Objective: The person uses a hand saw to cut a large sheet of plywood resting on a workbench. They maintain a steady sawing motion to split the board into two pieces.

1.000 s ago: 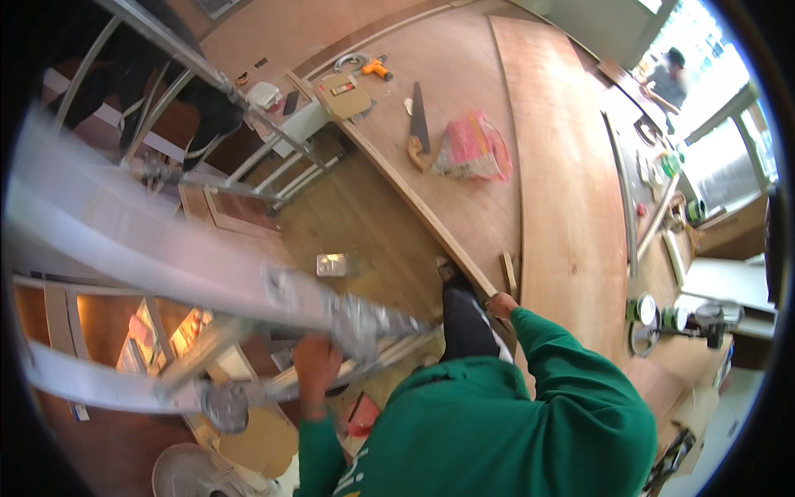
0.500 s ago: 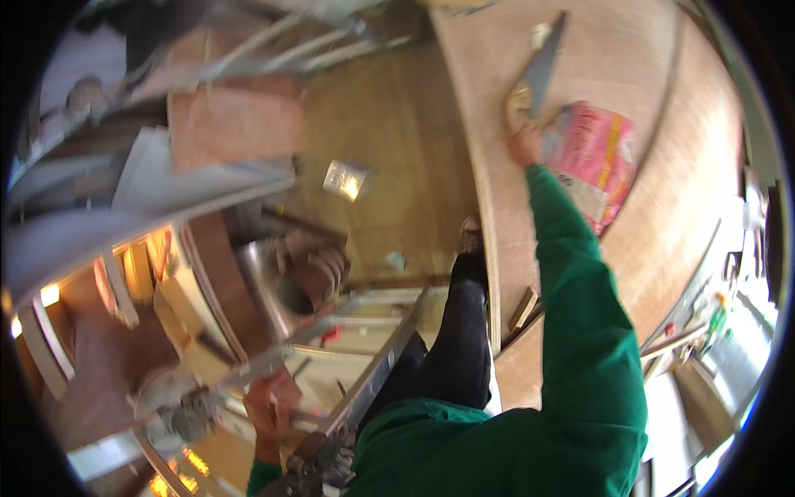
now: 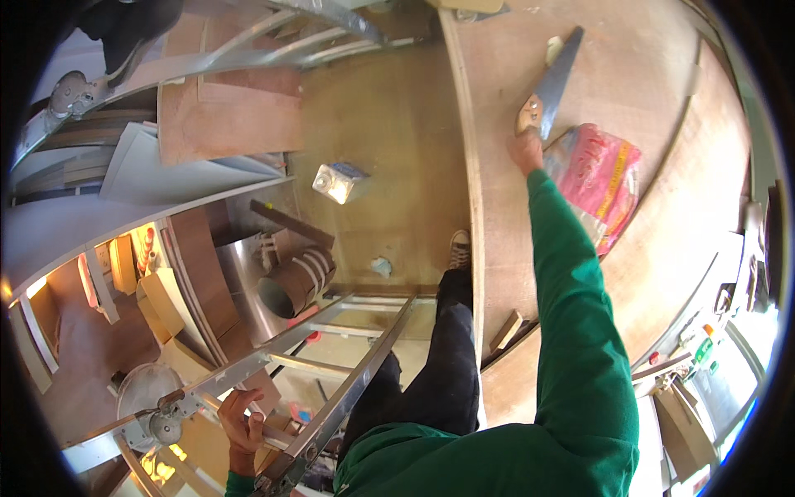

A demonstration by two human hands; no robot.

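My right arm, in a green sleeve, reaches out over a wooden board surface (image 3: 505, 240). At its end my right hand (image 3: 525, 151) is closed on the wooden handle of a handsaw (image 3: 557, 81), whose grey blade points away from me and lies low over the board. Beside the hand lies a pink and yellow plastic bag (image 3: 598, 172). Low on the left, my left hand (image 3: 241, 421) is curled around a rung of a metal ladder (image 3: 352, 377); its palm side is partly hidden.
A second ladder (image 3: 257, 41) stands at the upper left, with a person's dark-clothed leg (image 3: 124, 29) by it. A shiny square packet (image 3: 337, 182) and a rolled brown sheet (image 3: 296, 283) lie lower down. Offcuts (image 3: 507, 330) rest on the board, and a cardboard box (image 3: 683, 422) stands at lower right.
The view has steadied and shifted slightly. My left hand appears a little lower and further left, still at the ladder. My right hand stays on the handsaw, which has barely moved.
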